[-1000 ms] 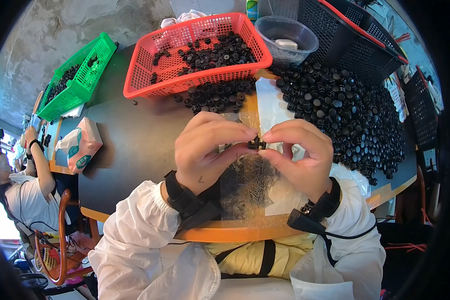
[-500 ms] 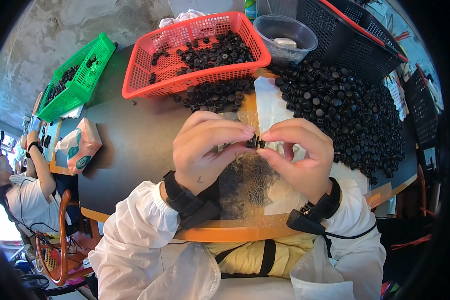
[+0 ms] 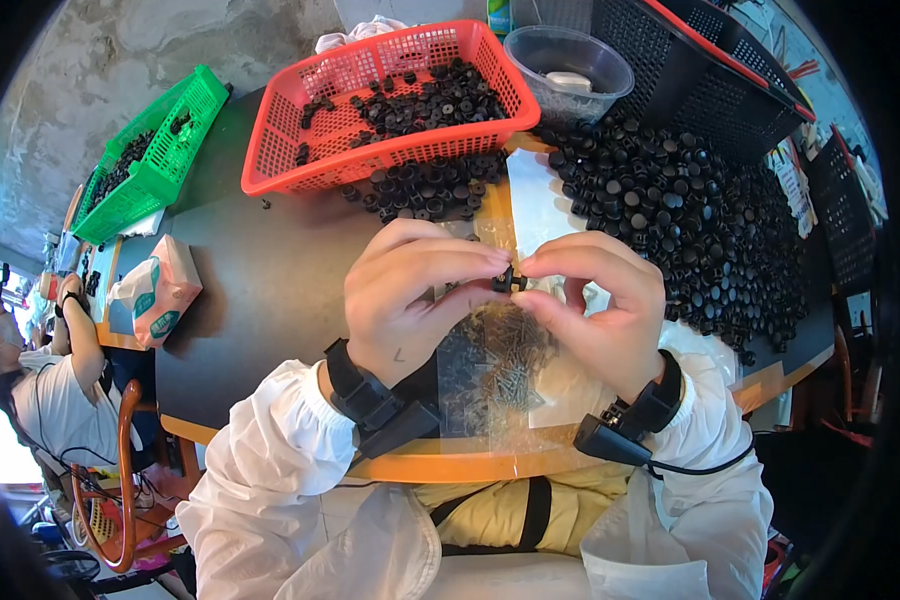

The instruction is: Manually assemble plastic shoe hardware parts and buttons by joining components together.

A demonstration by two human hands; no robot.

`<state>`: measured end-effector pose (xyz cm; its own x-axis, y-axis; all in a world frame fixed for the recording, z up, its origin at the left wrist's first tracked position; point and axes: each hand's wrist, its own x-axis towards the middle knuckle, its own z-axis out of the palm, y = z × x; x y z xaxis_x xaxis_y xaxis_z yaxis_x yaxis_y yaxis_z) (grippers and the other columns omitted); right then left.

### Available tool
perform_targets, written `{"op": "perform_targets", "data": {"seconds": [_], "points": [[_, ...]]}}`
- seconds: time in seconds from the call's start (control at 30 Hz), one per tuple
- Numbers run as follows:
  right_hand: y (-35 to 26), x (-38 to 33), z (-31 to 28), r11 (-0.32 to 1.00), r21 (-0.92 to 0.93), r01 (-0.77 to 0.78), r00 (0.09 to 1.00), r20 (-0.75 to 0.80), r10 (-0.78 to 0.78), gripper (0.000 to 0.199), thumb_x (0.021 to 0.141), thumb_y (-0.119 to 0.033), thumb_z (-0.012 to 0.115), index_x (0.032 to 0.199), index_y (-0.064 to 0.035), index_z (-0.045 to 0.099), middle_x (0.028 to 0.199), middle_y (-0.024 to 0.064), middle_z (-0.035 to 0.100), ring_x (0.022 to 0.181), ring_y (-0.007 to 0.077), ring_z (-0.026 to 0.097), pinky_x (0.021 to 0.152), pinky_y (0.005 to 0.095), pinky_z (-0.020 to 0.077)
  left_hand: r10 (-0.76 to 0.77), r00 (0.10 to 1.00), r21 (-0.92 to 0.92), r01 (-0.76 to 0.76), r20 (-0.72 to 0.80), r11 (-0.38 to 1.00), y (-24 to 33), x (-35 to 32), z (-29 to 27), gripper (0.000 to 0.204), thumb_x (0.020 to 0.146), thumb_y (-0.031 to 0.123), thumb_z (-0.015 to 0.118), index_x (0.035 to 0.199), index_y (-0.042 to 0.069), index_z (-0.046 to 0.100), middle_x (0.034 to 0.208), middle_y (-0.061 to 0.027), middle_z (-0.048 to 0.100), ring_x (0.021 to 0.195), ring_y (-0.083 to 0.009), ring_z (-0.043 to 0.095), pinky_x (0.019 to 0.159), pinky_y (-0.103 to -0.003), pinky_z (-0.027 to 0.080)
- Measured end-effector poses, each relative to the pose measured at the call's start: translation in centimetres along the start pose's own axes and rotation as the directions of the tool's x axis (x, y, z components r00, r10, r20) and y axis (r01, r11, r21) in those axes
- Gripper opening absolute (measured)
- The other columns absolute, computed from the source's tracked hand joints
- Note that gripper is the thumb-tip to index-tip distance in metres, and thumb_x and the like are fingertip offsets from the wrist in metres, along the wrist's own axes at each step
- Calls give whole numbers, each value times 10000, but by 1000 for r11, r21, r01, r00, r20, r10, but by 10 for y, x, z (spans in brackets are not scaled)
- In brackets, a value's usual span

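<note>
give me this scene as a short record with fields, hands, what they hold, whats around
left hand: fingertips pinch a small black part from its left
right hand: fingertips pinch the same part from its right
below hands: clear bag of small screws on the table
red basket: holds black caps, more heaped in front of it
right side: big pile of black caps
far: clear tub, black baskets
left: green basket, tissue pack, another person seated

Small black cap (image 3: 504,279), apparently pinched between fingertips (image 3: 490,262)
</note>
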<state>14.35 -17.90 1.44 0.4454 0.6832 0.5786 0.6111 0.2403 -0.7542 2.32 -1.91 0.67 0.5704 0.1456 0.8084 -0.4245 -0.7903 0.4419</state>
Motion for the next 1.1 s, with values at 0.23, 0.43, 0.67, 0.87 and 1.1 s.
{"op": "perform_targets", "data": {"seconds": [0.23, 0.43, 0.67, 0.87, 1.1], "points": [[0, 1, -1, 1000, 19, -20, 1000, 9, 20, 195, 726, -51, 792, 909, -84, 732, 905, 25, 705, 614, 64, 564, 490, 197, 402, -84, 996, -24, 84, 8, 996, 2, -2, 1, 364, 592, -8, 819, 933, 69, 718, 897, -38, 722, 754, -187, 627, 657, -286, 513], [-4, 1, -1, 1000, -28, -4, 1000, 0, 4, 220, 725, -51, 789, 937, -83, 737, 882, 35, 704, 633, 76, 581, 495, 199, 410, -123, 992, -60, 125, 31, 990, 0, -4, 1, 366, 607, -8, 824, 951, 54, 715, 850, -60, 703, 728, -180, 629, 615, -277, 518], [1, 1, -1, 1000, -11, 8, 1000, -7, -8, 225, 717, -57, 795, 933, -92, 743, 868, 31, 702, 646, 80, 587, 492, 203, 404, -197, 980, -115, 199, 26, 973, 3, -6, 2, 354, 633, -18, 814, 966, 51, 715, 851, -84, 698, 710, -183, 635, 576, -264, 512], [1, 4, -4, 991, 25, -134, 989, 59, 132, 226, 689, -92, 822, 891, -88, 720, 818, -3, 664, 628, 63, 527, 518, 201, 376, -171, 981, -94, 179, 88, 979, -1, -2, 0, 367, 627, -51, 797, 969, 59, 719, 842, -72, 698, 711, -179, 639, 629, -252, 518], [8, 8, -9, 967, 81, -242, 891, 414, 188, 264, 779, -181, 763, 979, -63, 637, 774, -9, 547, 586, 90, 433, 547, 233, 370, -216, 973, -195, 229, 83, 954, -1, -10, 7, 347, 627, 13, 806, 949, 132, 748, 935, -27, 564, 820, -165, 561, 637, -268, 468]]}}
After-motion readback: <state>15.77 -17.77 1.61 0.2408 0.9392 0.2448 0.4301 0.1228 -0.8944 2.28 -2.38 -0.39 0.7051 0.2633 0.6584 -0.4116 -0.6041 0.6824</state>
